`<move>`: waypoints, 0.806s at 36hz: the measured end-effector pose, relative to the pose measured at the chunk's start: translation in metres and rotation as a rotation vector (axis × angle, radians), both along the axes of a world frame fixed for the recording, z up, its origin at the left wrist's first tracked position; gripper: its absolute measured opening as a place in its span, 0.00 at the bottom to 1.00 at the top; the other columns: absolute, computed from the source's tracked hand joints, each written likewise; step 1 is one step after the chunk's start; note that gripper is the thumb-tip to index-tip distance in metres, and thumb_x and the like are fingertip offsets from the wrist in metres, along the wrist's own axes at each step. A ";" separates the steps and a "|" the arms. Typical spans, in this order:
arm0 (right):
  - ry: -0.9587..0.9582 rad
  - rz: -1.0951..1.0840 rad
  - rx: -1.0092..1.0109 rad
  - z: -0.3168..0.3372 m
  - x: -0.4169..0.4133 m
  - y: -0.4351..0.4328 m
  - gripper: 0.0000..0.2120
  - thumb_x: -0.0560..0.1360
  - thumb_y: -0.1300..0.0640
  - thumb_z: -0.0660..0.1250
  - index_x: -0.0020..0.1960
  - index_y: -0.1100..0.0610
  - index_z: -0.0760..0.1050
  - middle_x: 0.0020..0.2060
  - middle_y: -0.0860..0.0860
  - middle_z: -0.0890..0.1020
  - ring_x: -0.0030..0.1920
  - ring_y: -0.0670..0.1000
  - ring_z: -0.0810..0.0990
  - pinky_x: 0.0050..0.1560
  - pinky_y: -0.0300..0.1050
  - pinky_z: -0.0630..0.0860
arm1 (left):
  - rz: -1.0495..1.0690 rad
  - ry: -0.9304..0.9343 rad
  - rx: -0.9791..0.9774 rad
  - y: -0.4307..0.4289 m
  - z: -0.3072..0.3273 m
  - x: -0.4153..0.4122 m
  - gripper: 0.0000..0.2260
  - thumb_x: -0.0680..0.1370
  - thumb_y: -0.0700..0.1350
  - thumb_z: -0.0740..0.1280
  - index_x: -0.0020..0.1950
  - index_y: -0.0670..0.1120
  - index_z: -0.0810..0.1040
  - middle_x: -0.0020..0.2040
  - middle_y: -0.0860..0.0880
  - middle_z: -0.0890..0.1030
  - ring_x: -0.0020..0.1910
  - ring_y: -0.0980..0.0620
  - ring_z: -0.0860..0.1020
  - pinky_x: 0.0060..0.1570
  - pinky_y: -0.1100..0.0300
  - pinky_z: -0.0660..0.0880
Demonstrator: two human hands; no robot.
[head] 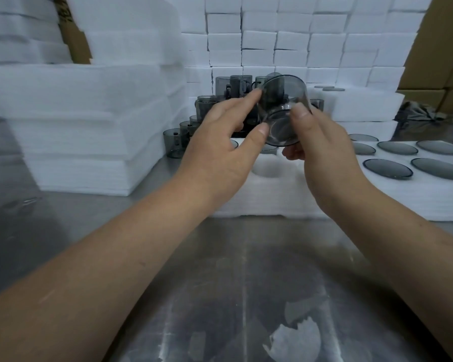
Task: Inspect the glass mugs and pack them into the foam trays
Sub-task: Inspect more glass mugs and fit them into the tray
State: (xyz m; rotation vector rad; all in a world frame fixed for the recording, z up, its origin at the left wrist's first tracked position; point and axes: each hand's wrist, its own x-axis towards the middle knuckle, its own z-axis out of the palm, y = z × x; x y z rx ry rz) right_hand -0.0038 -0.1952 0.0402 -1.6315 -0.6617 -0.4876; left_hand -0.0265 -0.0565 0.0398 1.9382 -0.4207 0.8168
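Glass mug (283, 108) pinched in both my grips, left hand (220, 145) and right hand (322, 152); fingertip-only hold on smooth glass risks a drop.

One left hand (220, 150), one right hand (322, 150), one held mug (281, 108) (stacked mugs (233, 84) uncountable)

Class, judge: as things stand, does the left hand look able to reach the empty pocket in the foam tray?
Probably yes: the empty pocket lies open below the left hand, nothing between. That hand helps the right hand hold the mug, though, so it must let go first.
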 end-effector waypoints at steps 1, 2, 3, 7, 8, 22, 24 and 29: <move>0.019 -0.005 0.014 0.000 0.001 0.000 0.11 0.73 0.42 0.55 0.44 0.43 0.75 0.34 0.34 0.80 0.36 0.35 0.76 0.36 0.30 0.71 | 0.000 0.004 -0.006 0.000 0.000 0.000 0.23 0.73 0.52 0.61 0.69 0.55 0.69 0.52 0.64 0.71 0.56 0.59 0.74 0.54 0.57 0.75; 0.039 -0.012 0.031 0.000 0.001 0.001 0.14 0.72 0.39 0.55 0.42 0.44 0.75 0.33 0.36 0.80 0.34 0.36 0.75 0.36 0.32 0.71 | 0.004 0.006 -0.009 0.000 -0.001 0.001 0.23 0.73 0.52 0.61 0.69 0.55 0.69 0.51 0.64 0.72 0.54 0.60 0.74 0.55 0.57 0.75; 0.055 -0.022 0.043 0.000 0.002 0.001 0.16 0.71 0.37 0.54 0.41 0.44 0.76 0.32 0.38 0.80 0.33 0.38 0.75 0.36 0.34 0.72 | 0.009 0.006 -0.008 0.000 -0.001 0.001 0.23 0.73 0.53 0.61 0.69 0.55 0.69 0.50 0.64 0.72 0.52 0.61 0.74 0.56 0.57 0.74; 0.119 -0.025 0.100 -0.001 0.005 0.002 0.19 0.70 0.38 0.52 0.35 0.47 0.76 0.28 0.44 0.77 0.30 0.44 0.72 0.39 0.43 0.72 | 0.001 0.028 -0.017 0.000 -0.003 0.001 0.24 0.73 0.55 0.61 0.69 0.57 0.69 0.44 0.64 0.76 0.46 0.63 0.74 0.53 0.59 0.73; 0.140 -0.031 0.116 0.000 0.006 0.002 0.19 0.71 0.40 0.51 0.33 0.47 0.76 0.26 0.45 0.76 0.30 0.45 0.71 0.39 0.44 0.71 | -0.010 0.038 -0.032 0.001 -0.003 0.002 0.24 0.73 0.55 0.61 0.69 0.57 0.69 0.41 0.64 0.76 0.43 0.63 0.74 0.50 0.59 0.73; 0.083 -0.041 0.103 0.001 -0.001 0.006 0.17 0.74 0.45 0.50 0.46 0.52 0.73 0.28 0.50 0.77 0.26 0.41 0.73 0.29 0.34 0.69 | -0.061 0.099 -0.099 -0.001 0.004 -0.004 0.24 0.73 0.55 0.59 0.68 0.50 0.72 0.49 0.53 0.81 0.48 0.55 0.78 0.59 0.55 0.73; 0.078 -0.039 0.102 0.001 -0.003 0.006 0.15 0.74 0.45 0.49 0.46 0.50 0.72 0.30 0.51 0.77 0.26 0.41 0.73 0.29 0.34 0.69 | -0.059 0.097 -0.095 0.000 0.003 -0.004 0.23 0.74 0.55 0.59 0.68 0.50 0.73 0.50 0.53 0.80 0.49 0.57 0.78 0.59 0.58 0.73; 0.096 -0.060 0.124 0.000 -0.002 0.005 0.19 0.81 0.49 0.47 0.59 0.57 0.71 0.36 0.53 0.79 0.26 0.39 0.74 0.29 0.33 0.70 | -0.026 0.084 -0.109 -0.001 0.006 -0.004 0.15 0.81 0.46 0.57 0.67 0.49 0.72 0.55 0.53 0.73 0.56 0.60 0.73 0.61 0.70 0.65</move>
